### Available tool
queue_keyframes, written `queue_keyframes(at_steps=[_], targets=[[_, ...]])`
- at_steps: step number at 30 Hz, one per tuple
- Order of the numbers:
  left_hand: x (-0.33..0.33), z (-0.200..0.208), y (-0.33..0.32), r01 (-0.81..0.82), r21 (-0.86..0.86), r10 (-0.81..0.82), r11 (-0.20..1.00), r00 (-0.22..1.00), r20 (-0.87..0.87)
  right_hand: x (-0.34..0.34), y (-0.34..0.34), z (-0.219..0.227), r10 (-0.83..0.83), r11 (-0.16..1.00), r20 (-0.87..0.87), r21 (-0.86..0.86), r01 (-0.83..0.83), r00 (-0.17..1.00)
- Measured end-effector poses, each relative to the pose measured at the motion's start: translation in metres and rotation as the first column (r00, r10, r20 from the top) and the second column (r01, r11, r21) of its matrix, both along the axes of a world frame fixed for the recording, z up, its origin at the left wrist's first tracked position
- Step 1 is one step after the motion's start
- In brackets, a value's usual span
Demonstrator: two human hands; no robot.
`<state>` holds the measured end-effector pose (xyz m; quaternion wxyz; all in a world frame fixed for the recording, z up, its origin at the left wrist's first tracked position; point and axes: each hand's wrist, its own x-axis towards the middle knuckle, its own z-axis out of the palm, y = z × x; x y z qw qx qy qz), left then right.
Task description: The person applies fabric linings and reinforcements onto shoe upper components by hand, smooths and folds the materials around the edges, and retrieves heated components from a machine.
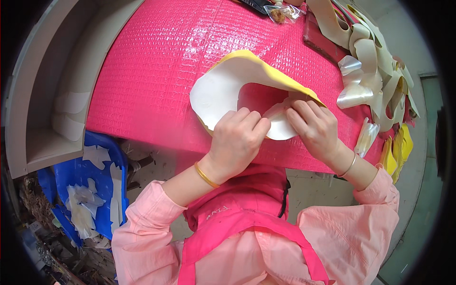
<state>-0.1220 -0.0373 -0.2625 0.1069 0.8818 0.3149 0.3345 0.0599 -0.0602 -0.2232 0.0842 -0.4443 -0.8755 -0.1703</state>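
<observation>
L hand & R hand both pinch the near edge of a curved white/yellow piece above the pink table cover, prob. to keep that edge steady betw. them; fingertips mostly hidden, so exact hold's unclear. Pale strips lie far R, likely for elbow room.
</observation>
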Motion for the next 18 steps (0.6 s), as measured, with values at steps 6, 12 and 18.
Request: queue_keyframes(at_steps=[6,12,18], targets=[[0.001,0.010,0.017,-0.042,0.057,0.043,0.997,0.999,-0.017,0.007,0.017,0.003,-0.020,1.000,-0.075,0.020,0.022,0.997],[0.021,0.069,0.096,0.076,0.685,0.105,0.724,0.970,-0.218,0.029,0.085,0.029,0.108,0.885,-0.121,0.463,-0.040,0.987],[0.006,-0.026,0.059,0.389,0.652,-0.007,0.651,0.862,-0.508,0.023,0.037,-0.063,0.124,0.967,-0.054,0.232,-0.108,0.991]])
